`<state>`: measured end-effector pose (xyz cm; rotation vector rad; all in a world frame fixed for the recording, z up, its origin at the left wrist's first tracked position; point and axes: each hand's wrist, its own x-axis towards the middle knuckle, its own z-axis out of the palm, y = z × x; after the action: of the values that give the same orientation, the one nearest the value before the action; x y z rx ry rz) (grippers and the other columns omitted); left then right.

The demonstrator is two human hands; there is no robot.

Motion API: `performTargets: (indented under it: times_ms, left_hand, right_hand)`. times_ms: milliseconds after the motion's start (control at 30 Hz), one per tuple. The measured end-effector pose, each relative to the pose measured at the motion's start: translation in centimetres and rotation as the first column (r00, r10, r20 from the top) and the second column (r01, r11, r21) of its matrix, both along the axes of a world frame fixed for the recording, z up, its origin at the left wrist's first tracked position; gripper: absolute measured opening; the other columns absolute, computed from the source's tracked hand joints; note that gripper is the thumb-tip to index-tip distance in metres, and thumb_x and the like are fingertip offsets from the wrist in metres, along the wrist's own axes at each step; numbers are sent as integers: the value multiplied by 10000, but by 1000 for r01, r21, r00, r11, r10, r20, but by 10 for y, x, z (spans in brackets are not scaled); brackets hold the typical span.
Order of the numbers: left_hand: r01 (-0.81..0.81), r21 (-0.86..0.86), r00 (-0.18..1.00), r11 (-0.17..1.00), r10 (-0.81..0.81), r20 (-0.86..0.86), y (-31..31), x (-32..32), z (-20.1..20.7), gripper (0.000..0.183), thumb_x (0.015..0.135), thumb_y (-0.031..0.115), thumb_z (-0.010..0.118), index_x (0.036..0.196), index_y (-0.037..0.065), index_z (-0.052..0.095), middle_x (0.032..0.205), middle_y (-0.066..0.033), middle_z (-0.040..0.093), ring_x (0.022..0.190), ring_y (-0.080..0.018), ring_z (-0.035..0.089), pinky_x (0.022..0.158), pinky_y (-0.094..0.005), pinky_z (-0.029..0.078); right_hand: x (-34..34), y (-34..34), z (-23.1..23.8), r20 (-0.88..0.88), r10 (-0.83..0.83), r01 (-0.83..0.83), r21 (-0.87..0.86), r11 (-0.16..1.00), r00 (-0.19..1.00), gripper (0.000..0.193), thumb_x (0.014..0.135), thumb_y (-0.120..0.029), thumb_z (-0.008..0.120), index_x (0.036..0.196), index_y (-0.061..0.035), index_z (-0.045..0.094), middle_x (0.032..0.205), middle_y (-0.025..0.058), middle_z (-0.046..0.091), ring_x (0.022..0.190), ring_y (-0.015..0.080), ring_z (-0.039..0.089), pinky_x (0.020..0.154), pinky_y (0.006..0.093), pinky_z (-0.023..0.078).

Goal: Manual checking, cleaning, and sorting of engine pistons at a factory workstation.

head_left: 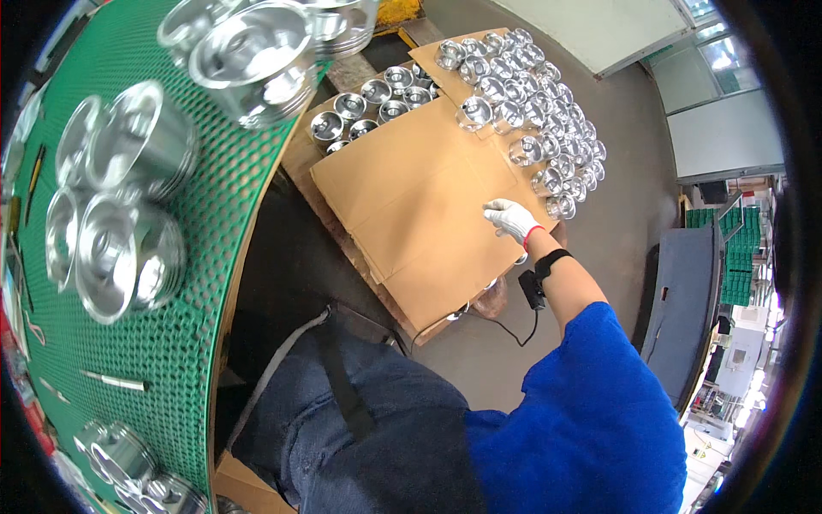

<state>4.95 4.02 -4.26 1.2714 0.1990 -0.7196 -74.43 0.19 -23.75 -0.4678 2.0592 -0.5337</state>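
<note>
Brown cardboard sheet [411,206] lies flat over a stack on a wooden pallet [342,231], covering most of a lower layer of shiny metal cups [377,98]. Right hand [511,218], in a white glove, rests with fingers spread and flat on the sheet's right edge, gripping nothing. Beside it, more metal cups [531,103] stand in rows on the sheet; this upper layer looks partly filled, with the sheet's near and left parts bare. Left hand is out of view. On the left, a green perforated bench [197,283] carries larger metal pots [128,248].
</note>
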Motion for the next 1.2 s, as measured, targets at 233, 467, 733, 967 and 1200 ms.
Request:
performTargets:
  times_ms: [233,467,733,967,1200]
  left_hand:
    - [-90,265,950,960,3,312,-52,-102,31,681,799,514,716,1348,156,531,1418,-71,519,1365,-379,374,1078,-545,353]
    - [141,389,916,910,-269,298,-83,-141,11,624,823,513,644,1307,132,545,1349,-95,544,1263,-360,437,1005,-514,398]
    - [319,542,808,777,-522,273,-120,-116,-2,578,850,511,561,1260,104,561,1272,-124,573,1146,-338,508,922,-479,451]
    - [346,558,810,755,-540,229,-77,-28,-16,559,873,510,489,1219,79,576,1204,-149,598,1044,-319,571,849,-449,496]
    - [288,291,912,912,-354,205,41,73,-24,599,839,568,558,1184,79,594,1134,-129,646,941,-309,609,789,-423,521]
  right_hand:
    - [-86,-41,-70,-342,70,-98,-64,993,937,516,898,-317,668,1323,-45,564,1208,114,659,964,209,635,723,343,546]
    - [-145,-110,-84,-655,60,-119,-46,992,754,707,863,-556,612,1423,-147,476,1426,288,431,1264,423,501,1065,470,400]
    - [-221,-165,-124,-424,206,-167,129,978,882,973,690,-760,639,1406,-110,522,1446,271,455,1395,428,346,1181,443,211]
    - [-347,-134,-220,77,-246,254,-452,855,966,636,894,-466,620,1333,-7,581,1380,133,566,1272,239,509,1086,334,352]
    - [-319,-115,-243,-122,-351,218,-586,781,929,473,966,-138,548,1415,-40,435,1385,81,526,1212,219,514,1040,323,405]
